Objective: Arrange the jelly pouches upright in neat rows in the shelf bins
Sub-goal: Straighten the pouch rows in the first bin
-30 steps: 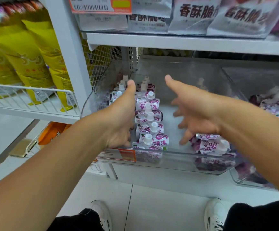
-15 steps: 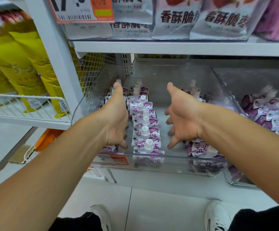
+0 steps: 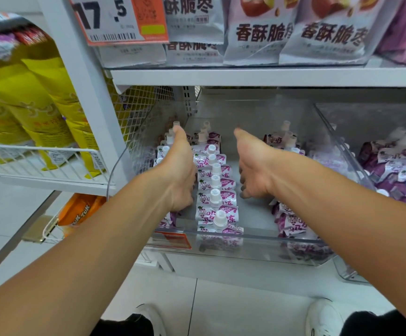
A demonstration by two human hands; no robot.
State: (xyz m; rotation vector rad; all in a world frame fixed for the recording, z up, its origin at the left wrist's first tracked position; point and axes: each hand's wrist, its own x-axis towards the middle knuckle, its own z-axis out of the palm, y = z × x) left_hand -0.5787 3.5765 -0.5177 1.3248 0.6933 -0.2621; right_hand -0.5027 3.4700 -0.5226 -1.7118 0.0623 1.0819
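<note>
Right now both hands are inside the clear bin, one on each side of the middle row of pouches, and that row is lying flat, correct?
Not quite. In the head view the middle row of pouches stands upright, white caps pointing up, not flat. The rest holds: the left hand and right hand are inside the clear bin, one on each side of that row.

Price tag (image 3: 118, 19) reads "17.5", grey snack bags (image 3: 260, 32) "香酥脆枣", orange packet (image 3: 80, 210) "tuk tuk"

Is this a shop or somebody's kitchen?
Most likely a shop. A big price tag hangs on the shelf, many identical jelly pouches fill a clear bin, and rows of matching snack bags sit above.
</note>
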